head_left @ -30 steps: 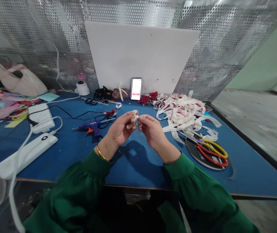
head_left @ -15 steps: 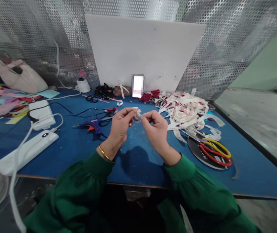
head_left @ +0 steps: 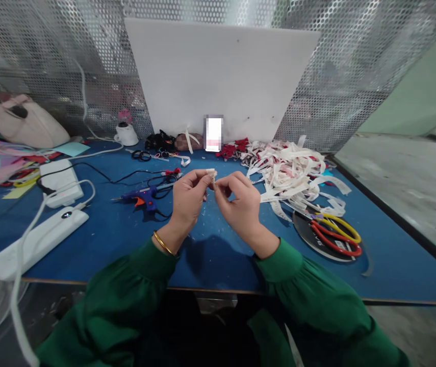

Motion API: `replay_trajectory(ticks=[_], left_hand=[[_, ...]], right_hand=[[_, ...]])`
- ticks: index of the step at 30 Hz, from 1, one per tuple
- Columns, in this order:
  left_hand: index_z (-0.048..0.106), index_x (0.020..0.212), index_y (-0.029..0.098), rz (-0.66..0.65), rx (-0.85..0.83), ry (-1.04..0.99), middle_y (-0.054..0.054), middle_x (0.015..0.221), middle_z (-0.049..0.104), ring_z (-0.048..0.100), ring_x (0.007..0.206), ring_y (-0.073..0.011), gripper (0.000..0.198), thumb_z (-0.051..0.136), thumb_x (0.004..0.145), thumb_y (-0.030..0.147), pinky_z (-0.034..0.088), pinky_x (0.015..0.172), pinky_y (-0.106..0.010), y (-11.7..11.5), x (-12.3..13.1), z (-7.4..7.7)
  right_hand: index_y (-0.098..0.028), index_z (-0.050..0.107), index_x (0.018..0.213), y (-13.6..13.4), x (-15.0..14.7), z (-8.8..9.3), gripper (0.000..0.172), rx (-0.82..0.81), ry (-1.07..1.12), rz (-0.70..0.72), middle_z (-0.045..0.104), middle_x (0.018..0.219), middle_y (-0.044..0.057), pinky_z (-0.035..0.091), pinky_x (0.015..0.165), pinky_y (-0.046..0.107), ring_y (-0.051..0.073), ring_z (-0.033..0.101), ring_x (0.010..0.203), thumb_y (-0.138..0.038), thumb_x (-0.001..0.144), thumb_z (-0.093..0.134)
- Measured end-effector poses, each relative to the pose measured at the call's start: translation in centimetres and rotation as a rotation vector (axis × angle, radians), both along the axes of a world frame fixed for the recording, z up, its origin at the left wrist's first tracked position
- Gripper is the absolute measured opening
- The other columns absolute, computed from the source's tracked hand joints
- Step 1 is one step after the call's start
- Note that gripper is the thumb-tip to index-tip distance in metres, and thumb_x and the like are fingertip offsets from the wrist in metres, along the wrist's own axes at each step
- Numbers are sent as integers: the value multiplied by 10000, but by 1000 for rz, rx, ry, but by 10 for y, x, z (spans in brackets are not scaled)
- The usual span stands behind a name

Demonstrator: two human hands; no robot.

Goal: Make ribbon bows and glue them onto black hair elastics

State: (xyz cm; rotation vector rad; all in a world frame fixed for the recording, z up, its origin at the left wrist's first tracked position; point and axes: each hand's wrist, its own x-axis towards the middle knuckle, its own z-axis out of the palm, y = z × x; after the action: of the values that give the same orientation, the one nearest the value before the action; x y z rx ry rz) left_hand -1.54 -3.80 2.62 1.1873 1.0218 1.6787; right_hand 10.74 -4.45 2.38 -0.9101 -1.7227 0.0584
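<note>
Above the middle of the blue table (head_left: 126,244), my left hand (head_left: 188,200) pinches a small cream ribbon piece (head_left: 211,174) between thumb and fingers. Close against it, my right hand (head_left: 238,204) is closed too, its thumb and index finger pressed together at the ribbon's lower end. The fingers cover most of the ribbon, so its folds cannot be made out. Left of my hands lies a blue glue gun (head_left: 143,198) with an orange trigger. A tangled heap of white and cream ribbon strips (head_left: 290,171) lies to the right.
Red- and yellow-handled scissors (head_left: 338,234) rest on a round black disc (head_left: 302,237) at right. A lit phone (head_left: 213,133) leans on a white board (head_left: 221,76). A white power bank (head_left: 37,242), cables and a white cup (head_left: 126,134) are on the left.
My right hand has turned slightly and drawn closer to my left, its fingertips now meeting the ribbon. The whole view has shifted a little.
</note>
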Motion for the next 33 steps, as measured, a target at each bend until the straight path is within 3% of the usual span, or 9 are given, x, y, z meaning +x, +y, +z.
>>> replay_trajectory(ticks=[5,9,18,26,33], left_hand=[[776,792,195,-30,-10,18,28,636,626,460,481,-65,65,748,793,253,372,463,-210,-2,0,3],[777,790,193,-56,-13,18,30,620,627,486,483,-70,66,745,789,251,396,477,-211,-2,0,2],[776,758,179,-101,-50,-16,4,657,663,545,526,-83,123,742,807,287,461,502,-204,-2,0,3],[808,868,182,-84,-50,23,-20,658,704,506,389,-64,153,727,837,308,379,382,-204,-4,-3,7],[810,853,184,-106,-49,-4,-27,739,697,514,437,-64,143,734,832,302,405,407,-215,-5,-1,9]], right_hand=[[-222,616,767,0,2,-2,221,211,-258,-160,646,739,23,357,671,336,153,564,681,-200,969,529],[-221,632,776,-1,3,-1,220,282,-323,-197,651,737,19,335,695,348,157,560,692,-194,972,536],[-225,651,806,0,3,-2,167,239,-235,-196,655,758,22,372,765,363,164,590,727,-205,951,572],[-223,603,701,5,3,5,168,-177,295,-12,564,683,-19,424,656,300,140,523,648,-166,859,596],[-220,616,760,3,4,1,152,13,56,-53,588,702,-8,414,706,333,152,564,682,-173,901,584]])
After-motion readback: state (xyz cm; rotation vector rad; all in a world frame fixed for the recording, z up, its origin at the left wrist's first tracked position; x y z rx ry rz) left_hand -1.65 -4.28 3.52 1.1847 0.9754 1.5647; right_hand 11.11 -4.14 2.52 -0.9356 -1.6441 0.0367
